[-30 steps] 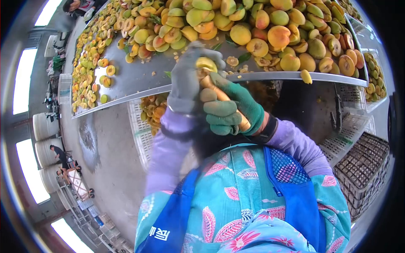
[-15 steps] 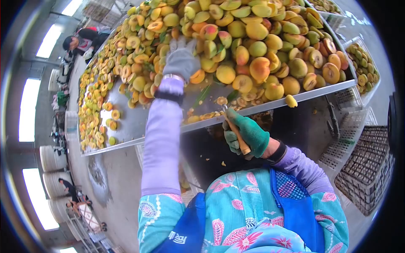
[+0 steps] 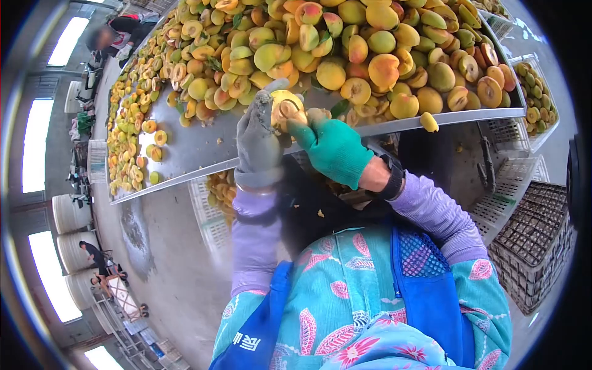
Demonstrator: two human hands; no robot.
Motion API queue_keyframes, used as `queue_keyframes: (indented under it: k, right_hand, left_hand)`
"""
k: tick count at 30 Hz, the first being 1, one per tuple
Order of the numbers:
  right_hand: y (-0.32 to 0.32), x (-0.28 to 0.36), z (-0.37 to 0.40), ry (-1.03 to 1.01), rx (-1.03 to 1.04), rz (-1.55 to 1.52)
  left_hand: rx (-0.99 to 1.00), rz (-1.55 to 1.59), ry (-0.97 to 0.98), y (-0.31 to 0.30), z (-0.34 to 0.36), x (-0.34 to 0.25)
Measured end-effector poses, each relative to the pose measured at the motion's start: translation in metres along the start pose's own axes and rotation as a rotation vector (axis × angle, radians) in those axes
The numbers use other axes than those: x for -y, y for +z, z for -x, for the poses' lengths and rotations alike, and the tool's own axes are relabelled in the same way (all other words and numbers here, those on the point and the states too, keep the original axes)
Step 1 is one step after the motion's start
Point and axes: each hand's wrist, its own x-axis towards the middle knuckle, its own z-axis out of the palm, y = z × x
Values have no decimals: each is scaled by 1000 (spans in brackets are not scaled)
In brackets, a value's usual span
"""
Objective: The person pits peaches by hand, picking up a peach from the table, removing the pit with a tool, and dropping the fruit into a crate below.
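Observation:
My left hand (image 3: 259, 139), in a grey glove with a dirty thumb, holds a yellow peach half (image 3: 287, 106) cut side up, over the near edge of the metal table. The brown pit area faces me. My right hand (image 3: 336, 148), in a green glove, is closed, with its fingertips against the peach half. Its wooden-handled pitting tool, plain in the earlier frame, is now mostly hidden by the glove. Behind both hands a big heap of whole and halved peaches (image 3: 333, 73) covers the sloping metal table (image 3: 191, 145).
A peach piece (image 3: 429, 122) lies on the table's rim. Plastic crates (image 3: 533, 246) stand at right, one crate (image 3: 538, 98) full of fruit. Another crate (image 3: 206, 206) is under the table. A co-worker (image 3: 120, 37) bends at the far left; another person (image 3: 97, 259) stands farther back.
My left hand has come back from the heap with a peach half. My right hand has risen to meet it, and its wooden handle has gone out of sight.

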Motion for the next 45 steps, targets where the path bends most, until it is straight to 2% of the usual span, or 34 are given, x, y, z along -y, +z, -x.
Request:
queue_keyframes:
  k: [2,5,9,12,14,15,17,19,21,24,25,26,28,29,32,33,36,37,40,41,44,45]
  right_hand:
    - [-4,13,8,85,3,-65]
    - [2,22,15,174,-15,-90]
    - [6,25,15,267,40,-85]
    - [15,14,21,156,19,-128]
    - [19,4,27,191,35,-177]
    - [17,5,28,206,44,-202]
    - [15,17,32,440,83,-600]
    - [10,34,34,670,131,-998]
    - [19,23,34,644,162,-1109]
    - [19,22,36,691,224,-1263]
    - [19,29,33,739,209,-1349]
    - [17,34,31,786,193,-1436]
    - [7,35,27,823,243,-1425]
    - [5,34,28,851,260,-1420]
    - [24,12,38,774,245,-1182]
    - [22,16,36,804,263,-1284]
    - [14,36,28,840,311,-1573]
    - [13,37,27,827,330,-1632]
    - [8,18,22,825,471,-1880]
    - [7,11,23,837,552,-1970]
    - [11,9,24,705,698,-2002]
    - [11,15,23,791,679,-1855]
  left_hand:
    - [-9,170,-54,-3,2,10]
    - [-17,-60,139,-8,0,32]
    - [-147,88,87,11,18,26]
    - [-168,21,110,14,22,28]
    - [-149,-43,94,14,22,28]
    - [-72,-10,57,11,19,29]
    - [77,55,-23,1,11,33]
    - [102,-48,-174,0,5,23]
    - [81,-176,-250,3,1,14]
    - [387,-684,-208,-1,-13,-9]
    - [399,-618,-174,-2,-16,-6]
    - [335,-391,-219,-2,-14,-1]
    - [215,56,-304,-1,-8,17]
    - [241,137,-299,-1,-9,35]
    - [463,-376,-203,-9,-17,30]
    - [585,-452,-159,-12,-23,23]
    - [255,-232,-298,2,-17,22]
    - [171,-16,-326,5,-13,29]
    - [339,-165,-222,-6,-20,41]
    - [517,-12,-194,-12,-20,36]
    - [241,372,-402,-10,2,25]
    - [144,436,-384,-10,8,30]
